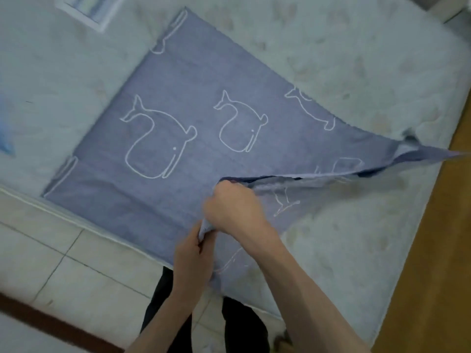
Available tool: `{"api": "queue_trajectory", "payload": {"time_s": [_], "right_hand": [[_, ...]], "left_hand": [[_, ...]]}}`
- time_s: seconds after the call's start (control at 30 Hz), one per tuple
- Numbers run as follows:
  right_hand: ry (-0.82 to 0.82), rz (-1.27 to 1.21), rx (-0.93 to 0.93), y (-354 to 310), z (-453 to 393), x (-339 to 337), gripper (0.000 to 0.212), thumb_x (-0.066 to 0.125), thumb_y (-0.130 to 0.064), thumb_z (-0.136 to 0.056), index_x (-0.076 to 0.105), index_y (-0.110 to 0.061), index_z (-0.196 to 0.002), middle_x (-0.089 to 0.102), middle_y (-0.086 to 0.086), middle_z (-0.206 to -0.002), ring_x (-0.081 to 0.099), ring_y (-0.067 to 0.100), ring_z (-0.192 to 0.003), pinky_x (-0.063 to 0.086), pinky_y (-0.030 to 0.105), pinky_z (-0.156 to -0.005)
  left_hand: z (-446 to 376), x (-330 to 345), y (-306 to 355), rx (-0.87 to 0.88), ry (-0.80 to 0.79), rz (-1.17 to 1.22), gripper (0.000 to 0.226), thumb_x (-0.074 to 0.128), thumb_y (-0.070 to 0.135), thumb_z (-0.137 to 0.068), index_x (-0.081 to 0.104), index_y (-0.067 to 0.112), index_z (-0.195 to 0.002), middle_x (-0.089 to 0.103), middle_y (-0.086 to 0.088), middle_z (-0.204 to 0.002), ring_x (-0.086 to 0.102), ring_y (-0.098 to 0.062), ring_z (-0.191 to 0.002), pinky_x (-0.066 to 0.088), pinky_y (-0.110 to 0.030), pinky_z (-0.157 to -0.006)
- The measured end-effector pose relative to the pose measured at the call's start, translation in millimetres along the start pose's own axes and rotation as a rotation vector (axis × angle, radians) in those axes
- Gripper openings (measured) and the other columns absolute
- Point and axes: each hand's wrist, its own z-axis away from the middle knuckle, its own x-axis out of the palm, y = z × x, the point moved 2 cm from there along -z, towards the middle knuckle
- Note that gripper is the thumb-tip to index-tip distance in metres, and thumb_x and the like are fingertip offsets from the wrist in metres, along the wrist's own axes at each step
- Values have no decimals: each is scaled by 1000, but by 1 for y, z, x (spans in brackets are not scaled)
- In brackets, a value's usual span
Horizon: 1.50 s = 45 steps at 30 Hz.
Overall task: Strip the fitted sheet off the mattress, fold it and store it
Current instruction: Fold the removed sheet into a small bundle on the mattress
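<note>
So the fitted sheet (178, 138), blue-grey with white outline whales on it, is lying mostly flat on the bare mattress (356, 72), already folded down to a rectangle that covers only part of the bed. The person is standing at the near edge of the mattress, dark trousers visible over the tiled floor (63, 250). Both hands are bunched up together right at the near side of the sheet. The right hand (234, 207) is curled into a fist round a gathered bit of the fabric edge, knuckles up, and from there the sheet's right-hand flap is lifted off the mattress, stretching out to a pointed corner over toward the bed's far right side. The left hand (193, 253) sits just below it, fingers and thumb pinching a fold of the same cloth, the two hands pretty much touching. Picture's a bit blurry around the lifted flap so the layers there are hard to count. There's a wooden strip (438, 250) running along the right of the mattress
</note>
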Motion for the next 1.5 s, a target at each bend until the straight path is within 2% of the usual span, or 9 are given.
{"api": "queue_trajectory", "payload": {"time_s": [0.1,0.27,0.37,0.53,0.67,0.9,1.03,1.37,1.5], "right_hand": [[31,47,-118,-122,-59,16,21,56,-17,-89,49,-16,-69,69,13,-102,65,30,-91,35,28,-65],[-128,186,-237,-270,-171,80,29,50,-15,-92,51,-18,-64,53,0,-64,53,19,-62,38,23,-53],[-164,202,-220,-301,-225,129,20,50,-22,-95,64,-11,-85,66,6,-86,65,30,-89,44,27,-62],[-253,237,-233,-238,-259,178,41,48,-33,-101,52,-10,-135,60,18,-135,57,35,-122,44,37,-96],[-235,210,29,-146,-274,178,47,55,-33,-97,50,-17,-141,59,10,-139,57,30,-126,45,38,-106],[-40,-699,435,-102,-291,180,10,65,-14,-91,70,-6,-94,73,16,-93,69,22,-69,59,34,-65],[-61,-513,280,-101,-266,225,18,70,-17,-88,67,-15,-106,74,8,-95,73,16,-77,61,32,-74],[199,-25,562,25,-85,353,59,73,-48,-78,46,-13,-117,48,9,-123,47,29,-116,47,48,-92],[244,-56,710,45,-63,372,57,73,-34,-81,43,-10,-123,41,17,-128,44,39,-118,46,50,-87]], "left_hand": [[-71,-84,-17,-151,147,100,51,62,12,-93,33,31,-55,40,11,-45,37,-2,-44,29,-25,-48],[-167,-195,-80,-266,170,241,60,57,10,-98,34,34,-49,27,12,-44,24,-2,-42,24,-23,-49],[-201,-230,-147,-415,189,256,49,62,28,-99,42,34,-54,35,8,-49,33,-9,-47,30,-33,-56],[-225,-238,-246,-641,95,368,20,60,21,-100,69,3,-104,73,-22,-99,71,-40,-92,58,-57,-87],[-226,-237,-269,-739,162,513,31,72,35,-92,71,5,-102,75,-21,-102,73,-28,-83,62,-42,-81],[-213,-219,-275,-700,292,506,35,77,43,-86,69,12,-101,76,-6,-96,73,-22,-91,61,-38,-86],[-214,-225,-266,-657,304,542,29,78,41,-86,69,16,-99,75,-1,-93,72,-19,-88,61,-32,-80],[-264,-257,-254,-496,292,297,26,63,36,-97,68,11,-104,73,-8,-109,68,-18,-95,59,-40,-90],[-264,-268,-256,-462,206,180,16,61,26,-97,66,11,-103,69,-6,-102,65,-18,-90,56,-30,-80]]}}
